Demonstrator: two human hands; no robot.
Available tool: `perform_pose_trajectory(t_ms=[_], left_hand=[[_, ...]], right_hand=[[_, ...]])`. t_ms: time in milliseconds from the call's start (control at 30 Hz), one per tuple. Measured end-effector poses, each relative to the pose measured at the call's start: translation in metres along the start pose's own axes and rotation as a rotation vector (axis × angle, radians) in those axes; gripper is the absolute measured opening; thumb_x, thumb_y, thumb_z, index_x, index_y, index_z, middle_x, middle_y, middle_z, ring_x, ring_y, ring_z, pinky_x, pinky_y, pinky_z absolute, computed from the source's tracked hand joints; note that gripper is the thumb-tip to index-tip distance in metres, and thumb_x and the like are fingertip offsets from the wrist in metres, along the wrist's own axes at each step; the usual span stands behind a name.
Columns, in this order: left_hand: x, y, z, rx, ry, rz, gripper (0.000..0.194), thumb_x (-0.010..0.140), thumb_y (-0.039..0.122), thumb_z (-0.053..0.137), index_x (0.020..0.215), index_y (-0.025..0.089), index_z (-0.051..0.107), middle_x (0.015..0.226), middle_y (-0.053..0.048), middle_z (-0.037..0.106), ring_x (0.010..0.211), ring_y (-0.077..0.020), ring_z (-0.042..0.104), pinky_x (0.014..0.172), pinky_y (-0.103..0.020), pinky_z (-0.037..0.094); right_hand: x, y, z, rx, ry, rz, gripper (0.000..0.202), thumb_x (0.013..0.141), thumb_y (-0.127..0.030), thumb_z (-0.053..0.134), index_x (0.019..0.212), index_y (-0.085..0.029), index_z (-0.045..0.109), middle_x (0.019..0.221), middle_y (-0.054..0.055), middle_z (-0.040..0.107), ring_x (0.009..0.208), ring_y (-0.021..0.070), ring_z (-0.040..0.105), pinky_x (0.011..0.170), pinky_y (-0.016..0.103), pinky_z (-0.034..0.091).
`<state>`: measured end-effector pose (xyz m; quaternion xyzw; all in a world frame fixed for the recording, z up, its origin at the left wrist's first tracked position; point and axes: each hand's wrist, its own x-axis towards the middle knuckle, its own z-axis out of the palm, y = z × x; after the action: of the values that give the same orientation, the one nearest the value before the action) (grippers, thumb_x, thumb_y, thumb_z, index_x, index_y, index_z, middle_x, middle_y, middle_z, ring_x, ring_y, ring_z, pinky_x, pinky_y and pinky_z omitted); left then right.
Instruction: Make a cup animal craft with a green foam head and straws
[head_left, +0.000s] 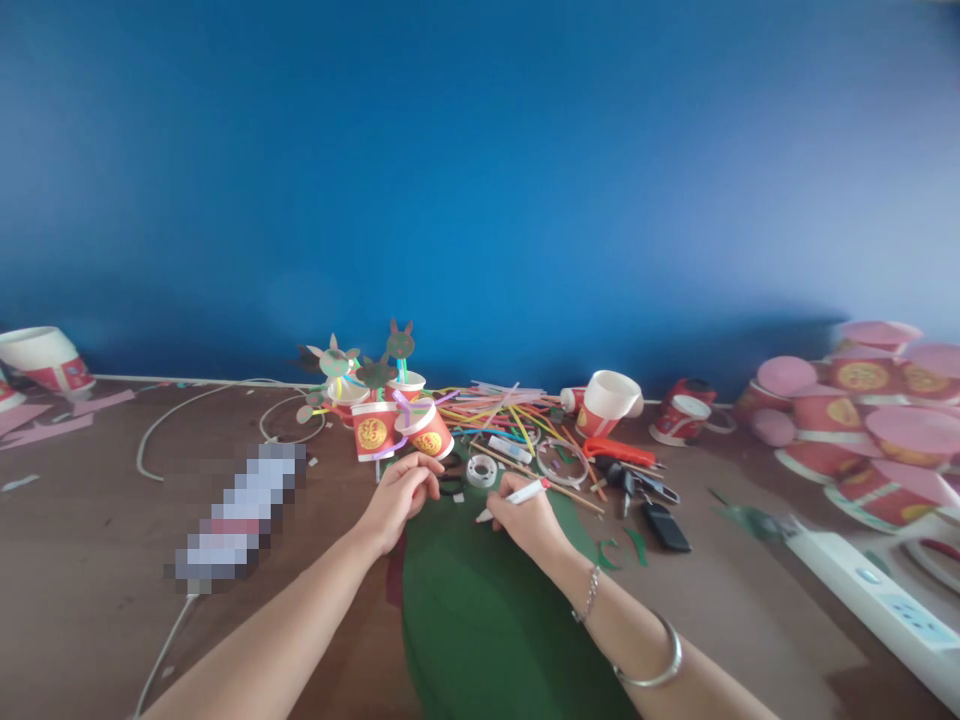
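A large green sheet (495,620) lies on the brown table between my forearms. My right hand (525,515) is closed on a white marker with a red end (527,492), held over the sheet's upper part with its tip pointing left. Near the sheet's upper left edge rests my left hand (405,495), its fingers curled beside dark scissor handles (450,485); whether it holds anything is hidden. A roll of white tape (481,470) sits between the hands. Just beyond my left hand stand red and white paper cups (373,432) with straws and paper animal heads (400,342).
Loose colored straws (499,410) lie along the blue wall (480,200). To the right are an orange cutter (619,452), keys, a black fob (666,527), stacked cups with pink paper (862,415) and a white power strip (877,600). A cable runs at left.
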<state>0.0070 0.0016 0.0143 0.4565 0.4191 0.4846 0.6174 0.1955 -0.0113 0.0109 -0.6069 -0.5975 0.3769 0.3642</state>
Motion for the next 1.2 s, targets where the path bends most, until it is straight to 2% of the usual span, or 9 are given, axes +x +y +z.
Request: perform_pose_trajectory(t_ms=[1200], left_hand=[[0.0005, -0.0011, -0.0007, 0.007, -0.002, -0.001, 0.014, 0.073, 0.024, 0.049, 0.080, 0.015, 0.056, 0.052, 0.003, 0.056, 0.030, -0.0006, 0.023, 0.035, -0.016, 0.010]], right_hand=[[0.0012, 0.0018, 0.0015, 0.000, -0.014, 0.020, 0.015, 0.063, -0.021, 0.052, 0.052, -0.020, 0.042, 0.039, -0.005, 0.053, 0.035, 0.0077, 0.039, 0.037, 0.018, 0.026]])
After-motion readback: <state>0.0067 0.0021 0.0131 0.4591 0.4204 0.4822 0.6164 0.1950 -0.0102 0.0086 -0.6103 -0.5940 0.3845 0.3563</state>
